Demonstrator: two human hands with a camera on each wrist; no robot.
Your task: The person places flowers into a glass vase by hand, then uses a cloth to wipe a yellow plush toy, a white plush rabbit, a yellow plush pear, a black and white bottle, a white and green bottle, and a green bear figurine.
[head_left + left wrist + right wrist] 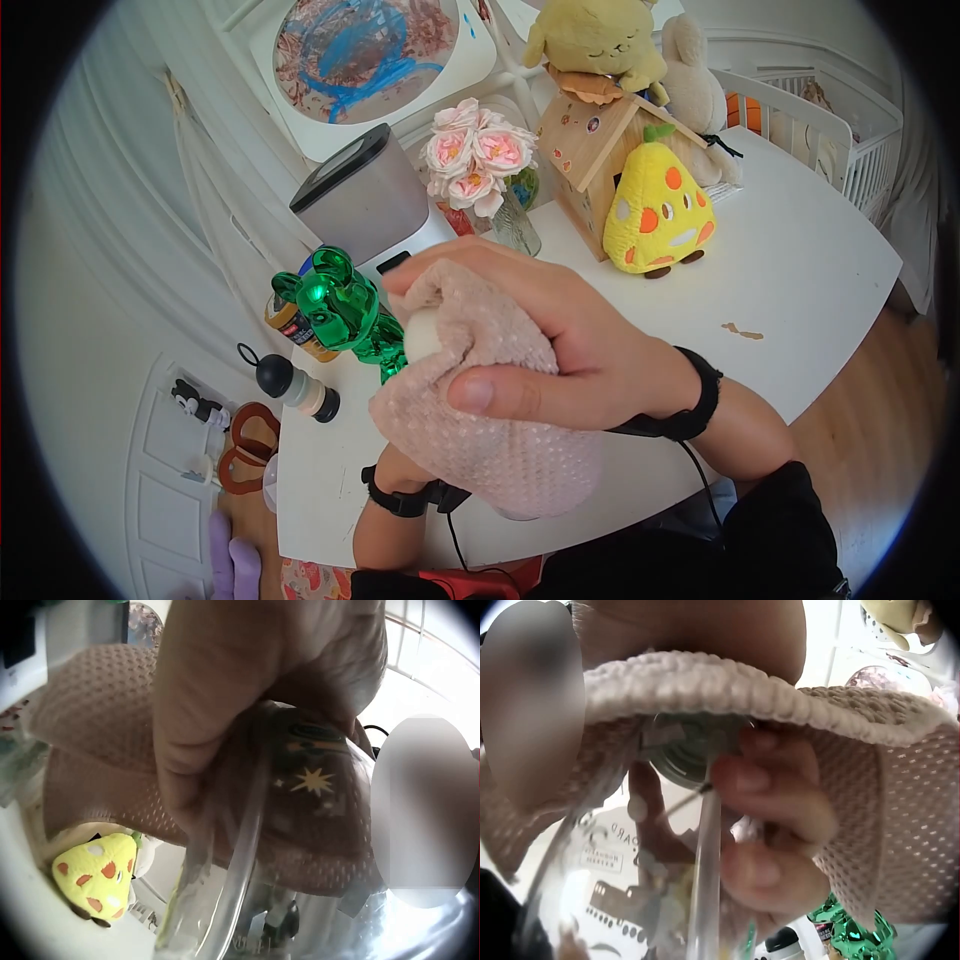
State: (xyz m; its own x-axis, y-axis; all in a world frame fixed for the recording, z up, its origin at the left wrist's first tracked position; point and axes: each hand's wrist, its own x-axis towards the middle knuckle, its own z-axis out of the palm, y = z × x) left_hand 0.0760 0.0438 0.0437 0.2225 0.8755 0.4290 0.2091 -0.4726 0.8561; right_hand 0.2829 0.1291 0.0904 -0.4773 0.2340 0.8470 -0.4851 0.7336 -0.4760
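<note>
My right hand [560, 350] grips a pink waffle-weave cloth [500, 440], thumb on the near side and fingers over the top. The cloth drapes over a clear printed bottle [607, 900], and a pale rounded part [424, 335] shows at its left fold. In the right wrist view, the curled fingers of my left hand [776, 814] hold the bottle under the cloth, close to a round greenish part [682, 750]. A star print [311, 780] shows on the bottle's wall in the left wrist view. In the head view, cloth hides most of my left hand.
Left of the cloth stand a shiny green bear figure [340, 310] and a small black-topped bottle [290, 385]. Behind are a grey box-shaped device [355, 185], pink flowers [478, 155], a wooden house [590, 150] and a yellow plush [660, 215], on a white table [800, 260].
</note>
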